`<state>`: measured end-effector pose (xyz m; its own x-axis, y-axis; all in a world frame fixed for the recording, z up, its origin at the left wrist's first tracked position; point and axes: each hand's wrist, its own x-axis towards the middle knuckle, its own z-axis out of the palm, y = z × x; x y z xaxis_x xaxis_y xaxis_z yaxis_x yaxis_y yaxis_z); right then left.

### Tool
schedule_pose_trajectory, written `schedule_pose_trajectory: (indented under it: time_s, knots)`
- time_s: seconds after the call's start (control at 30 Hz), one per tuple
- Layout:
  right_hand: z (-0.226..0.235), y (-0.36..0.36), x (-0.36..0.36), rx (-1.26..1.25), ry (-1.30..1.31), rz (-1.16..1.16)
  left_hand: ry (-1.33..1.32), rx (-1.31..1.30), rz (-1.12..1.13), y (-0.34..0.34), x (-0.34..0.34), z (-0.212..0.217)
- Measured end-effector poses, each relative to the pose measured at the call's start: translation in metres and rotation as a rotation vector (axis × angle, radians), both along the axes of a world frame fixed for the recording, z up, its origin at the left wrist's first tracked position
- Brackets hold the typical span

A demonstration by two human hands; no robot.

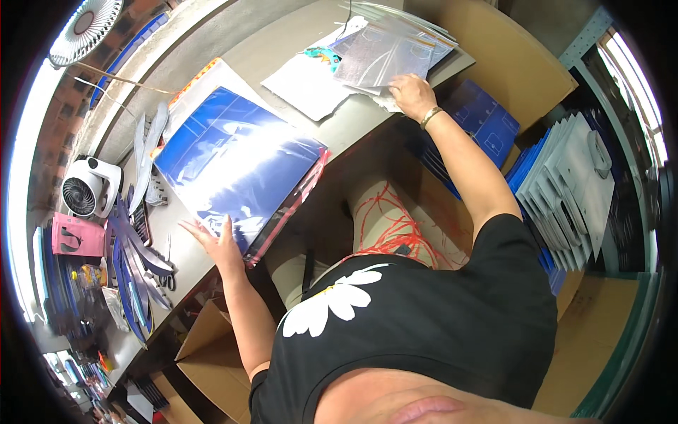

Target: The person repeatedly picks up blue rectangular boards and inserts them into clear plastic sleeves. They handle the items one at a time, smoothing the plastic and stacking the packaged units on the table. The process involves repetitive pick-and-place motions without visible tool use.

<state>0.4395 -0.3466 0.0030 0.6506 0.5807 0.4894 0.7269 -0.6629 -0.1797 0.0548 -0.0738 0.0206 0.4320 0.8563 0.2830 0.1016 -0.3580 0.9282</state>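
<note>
A glossy blue board or folder in clear plastic (pixel 286 138) lies on the table in front of me, with strong glare across its middle. My left hand (pixel 220 247) is at its near left corner, fingers spread and thumb raised against the edge. Farther right, my right hand (pixel 413 95) reaches to a stack of clear plastic sleeves (pixel 378 60), its fingers curled on the near edge of the top one. Beneath the stack lies torn white sheeting (pixel 304 85) with a green-blue print. The right fingertips are partly hidden.
At the left stand a small white fan (pixel 83 191), a pink box (pixel 79 234) and grey-blue strips (pixel 134 258) beside scissors (pixel 167 280). Red strings (pixel 395 230) lie over my lap. White handled boards (pixel 572 191), blue boards (pixel 487 116) and cardboard (pixel 515 49) crowd the right side.
</note>
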Motion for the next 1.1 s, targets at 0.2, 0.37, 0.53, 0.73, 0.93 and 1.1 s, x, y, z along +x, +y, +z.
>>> schedule_pose_trajectory:
  time_s: [0.2,0.37,0.53,0.73,0.93,1.1]
  knots:
    - [0.014,0.004,-0.063,0.119,-0.099,0.537,0.557,0.743,-0.31,-0.005,0.018,0.009]
    - [0.005,-0.013,-0.13,0.22,-0.065,0.344,0.614,0.719,-0.413,0.006,0.026,-0.026]
    - [-0.062,-0.01,-0.171,1.049,1.504,0.015,0.494,0.761,-0.291,0.002,0.034,-0.032]
    - [-0.049,0.045,-0.168,1.099,1.71,0.193,0.52,0.682,-0.251,0.0,0.039,-0.019]
    - [-0.001,-0.043,-0.204,1.2,1.876,0.265,0.401,0.189,-0.304,0.027,0.047,-0.018]
    - [-0.011,-0.099,-0.237,0.947,2.118,0.203,0.319,-0.049,-0.441,0.04,0.055,-0.002]
